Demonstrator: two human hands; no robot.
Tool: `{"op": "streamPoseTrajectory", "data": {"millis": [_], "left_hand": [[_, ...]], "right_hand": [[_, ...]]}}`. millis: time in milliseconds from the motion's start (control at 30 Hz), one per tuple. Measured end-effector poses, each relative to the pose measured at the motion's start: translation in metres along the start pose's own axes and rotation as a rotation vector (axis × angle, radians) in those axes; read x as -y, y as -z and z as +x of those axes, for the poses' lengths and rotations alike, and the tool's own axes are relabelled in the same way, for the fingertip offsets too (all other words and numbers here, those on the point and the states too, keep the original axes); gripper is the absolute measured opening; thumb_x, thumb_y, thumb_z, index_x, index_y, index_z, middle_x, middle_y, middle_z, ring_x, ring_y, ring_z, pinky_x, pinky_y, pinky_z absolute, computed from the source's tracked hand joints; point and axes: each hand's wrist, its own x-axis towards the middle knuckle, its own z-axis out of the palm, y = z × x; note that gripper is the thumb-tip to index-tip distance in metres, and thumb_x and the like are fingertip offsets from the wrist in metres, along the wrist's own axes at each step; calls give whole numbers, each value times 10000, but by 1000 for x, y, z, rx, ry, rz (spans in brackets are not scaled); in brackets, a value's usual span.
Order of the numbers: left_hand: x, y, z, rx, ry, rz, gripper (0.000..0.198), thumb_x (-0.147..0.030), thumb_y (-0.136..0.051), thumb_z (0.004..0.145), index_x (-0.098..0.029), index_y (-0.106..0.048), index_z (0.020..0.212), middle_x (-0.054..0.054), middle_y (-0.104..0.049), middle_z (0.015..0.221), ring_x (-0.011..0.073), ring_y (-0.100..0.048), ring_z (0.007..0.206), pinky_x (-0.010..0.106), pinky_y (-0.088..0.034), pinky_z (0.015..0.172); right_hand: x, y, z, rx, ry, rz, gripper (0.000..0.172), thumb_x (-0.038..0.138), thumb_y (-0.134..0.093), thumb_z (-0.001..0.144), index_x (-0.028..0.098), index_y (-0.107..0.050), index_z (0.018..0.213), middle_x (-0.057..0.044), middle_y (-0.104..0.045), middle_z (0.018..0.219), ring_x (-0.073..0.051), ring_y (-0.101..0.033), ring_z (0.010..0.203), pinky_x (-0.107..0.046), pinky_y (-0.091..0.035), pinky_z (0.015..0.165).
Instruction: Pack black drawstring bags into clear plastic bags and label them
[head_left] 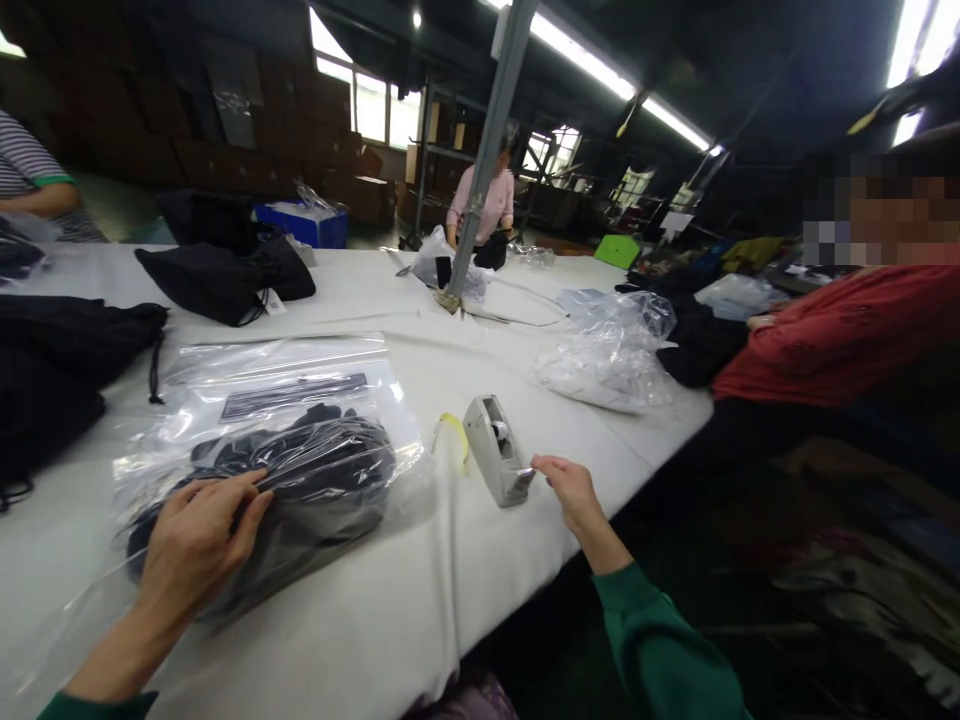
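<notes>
A clear plastic bag with something black and soft inside lies on the table in front of me. My left hand presses on top of it, fingers bent and closed on the gathered plastic. To the right of the bag stands a grey tape dispenser with a roll in it. My right hand is at the dispenser's cutting end, thumb and forefinger pinched together on the end of the tape, which is barely visible. A curved yellow strip lies between the bag and the dispenser.
Black drawstring bags lie at the left and far left on the white-covered table. A metal post rises from its middle. Loose clear bags lie at right. Co-workers stand at the right, the far side and the left; a blue crate is behind.
</notes>
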Motion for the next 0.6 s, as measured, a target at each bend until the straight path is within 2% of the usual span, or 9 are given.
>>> {"op": "streamPoseTrajectory", "data": {"millis": [133, 267, 333, 467, 600], "left_hand": [[2, -2, -1, -11, -9, -16, 151, -339, -536, 938, -216, -594, 1004, 61, -727, 975, 260, -682, 802, 456, -471, 867], [1, -1, 1, -13, 16, -24, 164, -334, -547, 928, -213, -612, 1018, 65, -729, 985, 267, -681, 801, 454, -469, 857], [-3, 1, 3, -19, 27, -23, 170, -321, -548, 927, -204, -625, 1024, 73, -730, 1000, 264, -681, 827, 443, -463, 863], [-11, 6, 10, -6, 61, -63, 153, -273, -533, 934, -199, -637, 1019, 64, -734, 1006, 228, -677, 859, 410, -453, 873], [-13, 6, 14, 4, 101, -64, 134, -255, -529, 940, -190, -627, 1005, 59, -731, 1005, 209, -666, 850, 401, -440, 872]], "right_hand": [[-20, 7, -25, -28, -17, -57, 422, 537, -728, 592, 149, -769, 755, -105, -750, 855, -283, -663, 864, -347, -502, 720], [-44, -2, -36, -18, -38, -147, 492, 612, -638, 639, 138, -748, 708, -93, -704, 658, -258, -655, 661, -336, -510, 582], [-48, -7, -35, -25, -22, -203, 508, 634, -577, 669, 154, -740, 707, -81, -683, 615, -259, -641, 621, -338, -501, 551], [-52, -9, -27, -22, 21, -313, 493, 656, -513, 653, 201, -700, 621, -79, -655, 553, -311, -644, 632, -380, -492, 555], [-64, 4, -36, -54, 29, -409, 449, 651, -514, 594, 228, -661, 560, -102, -661, 548, -383, -653, 649, -468, -504, 601]]}}
